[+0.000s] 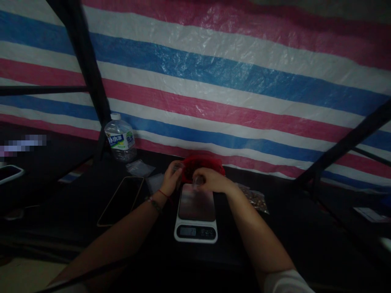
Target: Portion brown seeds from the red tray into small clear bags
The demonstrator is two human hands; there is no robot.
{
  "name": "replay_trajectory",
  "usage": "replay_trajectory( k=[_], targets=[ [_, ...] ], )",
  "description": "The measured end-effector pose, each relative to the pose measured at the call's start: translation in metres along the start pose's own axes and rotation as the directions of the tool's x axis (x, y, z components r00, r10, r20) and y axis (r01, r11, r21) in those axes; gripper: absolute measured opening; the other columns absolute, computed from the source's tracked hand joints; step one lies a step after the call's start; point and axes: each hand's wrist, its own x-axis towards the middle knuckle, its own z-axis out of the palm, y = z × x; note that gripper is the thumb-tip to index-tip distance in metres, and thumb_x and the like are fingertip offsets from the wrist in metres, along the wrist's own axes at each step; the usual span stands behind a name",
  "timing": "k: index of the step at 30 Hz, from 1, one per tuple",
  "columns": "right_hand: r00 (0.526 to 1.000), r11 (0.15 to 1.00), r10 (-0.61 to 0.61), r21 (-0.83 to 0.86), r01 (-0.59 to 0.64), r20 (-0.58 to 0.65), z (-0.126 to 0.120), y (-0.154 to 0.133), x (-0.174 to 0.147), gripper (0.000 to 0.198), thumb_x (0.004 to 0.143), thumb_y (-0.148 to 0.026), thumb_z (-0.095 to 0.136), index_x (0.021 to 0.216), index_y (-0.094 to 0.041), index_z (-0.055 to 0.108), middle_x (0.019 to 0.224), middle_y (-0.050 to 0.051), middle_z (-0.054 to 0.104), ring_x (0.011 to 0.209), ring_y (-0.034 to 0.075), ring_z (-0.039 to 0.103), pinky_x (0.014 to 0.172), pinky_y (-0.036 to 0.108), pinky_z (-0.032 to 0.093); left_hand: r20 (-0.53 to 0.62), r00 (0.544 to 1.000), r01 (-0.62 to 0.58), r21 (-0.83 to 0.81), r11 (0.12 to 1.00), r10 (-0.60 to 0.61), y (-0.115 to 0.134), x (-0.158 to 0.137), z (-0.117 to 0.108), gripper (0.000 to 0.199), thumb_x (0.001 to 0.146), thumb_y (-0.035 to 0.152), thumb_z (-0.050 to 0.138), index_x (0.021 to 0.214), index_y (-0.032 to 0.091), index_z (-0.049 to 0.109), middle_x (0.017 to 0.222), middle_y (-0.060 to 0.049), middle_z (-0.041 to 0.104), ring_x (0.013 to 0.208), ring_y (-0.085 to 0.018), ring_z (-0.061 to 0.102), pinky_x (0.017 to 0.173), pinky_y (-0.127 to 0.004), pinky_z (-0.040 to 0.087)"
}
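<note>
My left hand [172, 178] is closed at the left side of a red container [204, 158], with a small clear plastic thing [179, 165] at its fingertips. My right hand [211, 179] bends over the container's front edge. Its fingers are closed round another clear, shiny thing [198, 181], blurred and partly hidden. Below both hands lies a white kitchen scale [196, 207] with a reflective top. Its display is lit, but the figures are too small to read surely. What the red container holds is dark and hard to see.
Left of the scale lies a phone [122, 201], near clear plastic bags [139, 167] and a large clear bottle [120, 138]. Filled clear bags [256, 200] lie beyond my right forearm. Dark frame bars [88, 61] and a striped tarp [232, 97] stand behind.
</note>
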Motion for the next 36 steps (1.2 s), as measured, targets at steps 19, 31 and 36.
replay_trajectory(
  k=[19,31,36],
  targets=[
    [0.931,0.986,-0.166,-0.039,0.162,-0.324,0.009,-0.004,0.011,0.01,0.083,-0.021,0.063,0.09,-0.024,0.069,0.128,0.006,0.053,0.124,0.022,0.044,0.108,0.043,0.031,0.364,0.902,0.372,-0.378,0.848,-0.234,0.013,-0.008,0.0,0.05,0.071,0.063,0.063,0.094,0.02,0.07,0.103,-0.01,0.07,0.095,-0.027,0.066,0.088,-0.044,0.052],
    [0.82,0.997,0.019,-0.055,-0.062,-0.572,-0.016,0.031,0.007,0.007,0.078,-0.018,0.064,0.079,-0.02,0.07,0.106,0.008,0.062,0.103,0.021,0.057,0.096,0.039,0.042,0.152,0.988,-0.033,0.163,0.986,0.008,0.01,0.0,-0.002,0.029,0.077,0.041,0.065,0.089,0.016,0.059,0.083,-0.003,0.062,0.074,-0.014,0.059,0.07,-0.027,0.048],
    [0.807,0.995,0.033,-0.053,-0.08,-0.59,-0.015,0.037,0.009,0.006,0.077,-0.017,0.064,0.077,-0.02,0.07,0.1,0.008,0.064,0.099,0.021,0.058,0.093,0.038,0.043,0.376,0.926,-0.128,0.381,0.916,-0.027,0.025,-0.005,-0.005,0.024,0.079,0.038,0.06,0.072,0.015,0.059,0.064,0.001,0.057,0.057,-0.01,0.051,0.053,-0.02,0.038]
  ],
)
